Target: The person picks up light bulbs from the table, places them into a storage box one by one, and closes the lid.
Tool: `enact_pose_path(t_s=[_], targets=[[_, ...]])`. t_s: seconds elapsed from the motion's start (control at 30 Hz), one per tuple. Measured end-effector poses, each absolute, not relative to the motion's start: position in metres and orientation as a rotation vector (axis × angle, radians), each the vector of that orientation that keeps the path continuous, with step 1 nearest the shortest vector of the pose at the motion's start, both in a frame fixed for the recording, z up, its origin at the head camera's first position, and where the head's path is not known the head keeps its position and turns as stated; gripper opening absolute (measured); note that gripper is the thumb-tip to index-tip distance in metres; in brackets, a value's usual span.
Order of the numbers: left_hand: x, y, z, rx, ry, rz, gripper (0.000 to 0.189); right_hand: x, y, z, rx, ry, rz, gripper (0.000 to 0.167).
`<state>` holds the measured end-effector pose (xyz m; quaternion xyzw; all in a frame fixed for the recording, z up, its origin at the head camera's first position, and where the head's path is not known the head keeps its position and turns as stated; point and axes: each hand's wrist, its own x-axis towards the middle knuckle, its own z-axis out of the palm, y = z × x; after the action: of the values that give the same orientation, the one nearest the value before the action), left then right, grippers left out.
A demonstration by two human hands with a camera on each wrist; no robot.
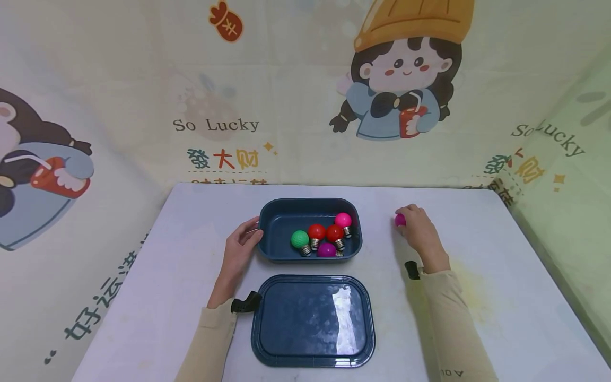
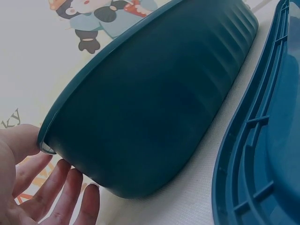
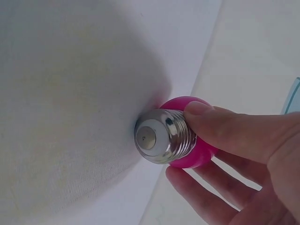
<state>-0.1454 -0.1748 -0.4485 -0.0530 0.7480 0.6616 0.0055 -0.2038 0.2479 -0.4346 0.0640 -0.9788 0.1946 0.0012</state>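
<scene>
My right hand (image 1: 422,233) pinches a magenta light bulb (image 3: 185,133) by its round globe, thumb on one side and fingers on the other. The silver screw base faces the wrist camera, close over the white tabletop. My left hand (image 1: 238,249) rests against the left end of a dark blue plastic box (image 1: 281,217), thumb tip at the rim and relaxed fingertips by the outer wall (image 2: 136,122). Inside the box lie several bulbs: a green one (image 1: 299,239), two red ones including the left one (image 1: 316,231), a pink one (image 1: 343,220) and a magenta one (image 1: 326,250).
A dark blue lid (image 1: 305,323) lies flat on the white table (image 1: 410,339), nearer to me than the box. Behind the table hangs a printed cloth (image 1: 296,95) with cartoon figures. The table's right edge slants away beyond my right arm.
</scene>
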Motion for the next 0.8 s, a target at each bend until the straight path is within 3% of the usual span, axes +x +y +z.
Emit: enact_pose_path(t_s=[0.37, 0.8], targets=[[-0.145, -0.174, -0.448, -0.173, 2.342, 2.063, 0.047, -0.200, 0.236, -0.429, 0.257, -2.989, 0.613, 0.037], [-0.144, -0.174, -0.448, -0.159, 2.325, 2.081, 0.047, -0.194, 0.208, -0.414, 0.296, -2.941, 0.635, 0.046]])
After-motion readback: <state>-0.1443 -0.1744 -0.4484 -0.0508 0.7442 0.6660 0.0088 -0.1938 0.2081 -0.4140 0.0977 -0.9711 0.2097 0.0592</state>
